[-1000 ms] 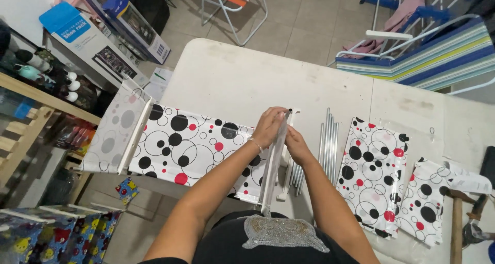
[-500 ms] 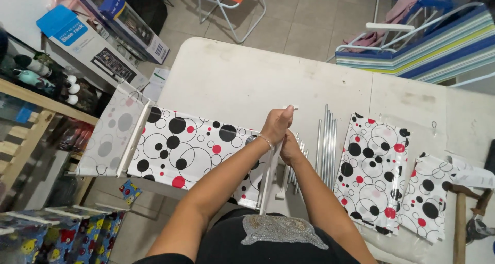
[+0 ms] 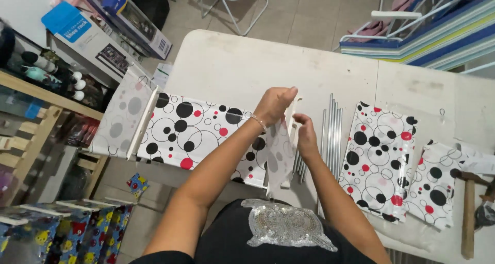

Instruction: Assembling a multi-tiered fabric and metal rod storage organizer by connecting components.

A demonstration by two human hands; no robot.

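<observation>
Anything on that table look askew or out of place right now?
One thing: the long dotted fabric panel hangs off the table's left edge, its far end with a white bar drooping past the corner. The metal rods lie in a neat bundle, and both hands, left and right, hold a white strip.

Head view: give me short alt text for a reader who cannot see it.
Both hands, left hand and right hand, hold a white bar sleeved in a polka-dot fabric panel over a white table. Metal rods lie alongside.
</observation>
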